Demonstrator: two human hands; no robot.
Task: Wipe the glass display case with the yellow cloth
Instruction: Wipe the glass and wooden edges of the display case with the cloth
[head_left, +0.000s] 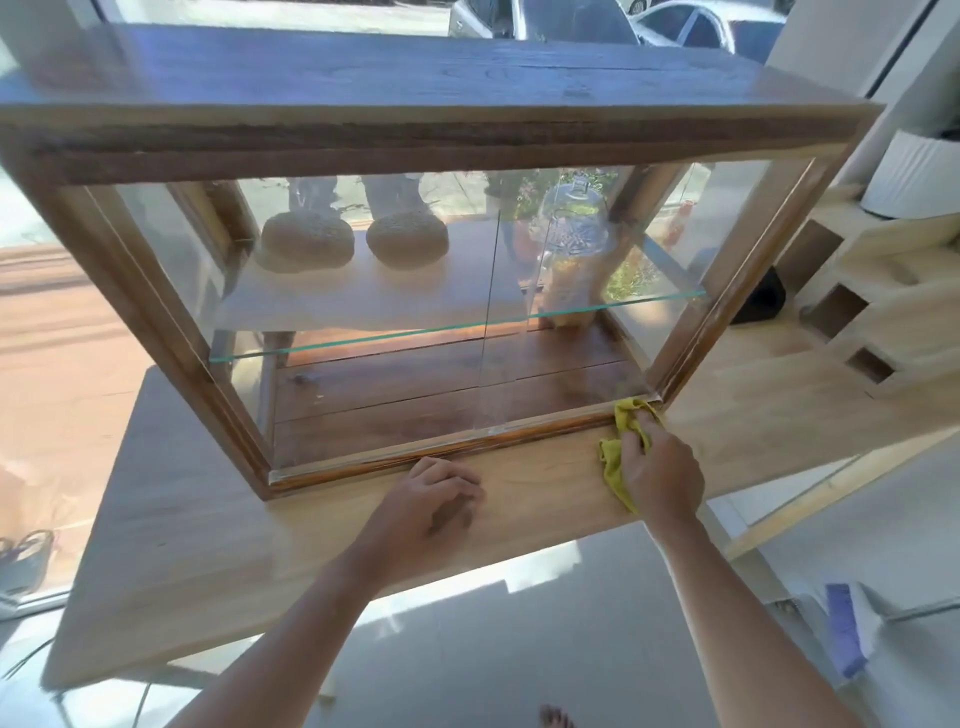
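A wood-framed glass display case (156, 312) stands on a light wooden counter (208, 545). Inside, two round loaves (306, 240) lie on a glass shelf beside a glass dome (571, 223). My right hand (662, 475) grips the yellow cloth (614, 462) and presses it against the case's bottom right front corner, at the base rail. My left hand (439, 499) rests on the counter with curled fingers, just in front of the middle of the case's base rail, holding nothing.
A stepped wooden rack (872, 322) stands on the counter to the right. A white pot (914, 176) sits behind it. A blue and white mop head (847, 634) lies on the floor at lower right. A window with parked cars lies behind the case.
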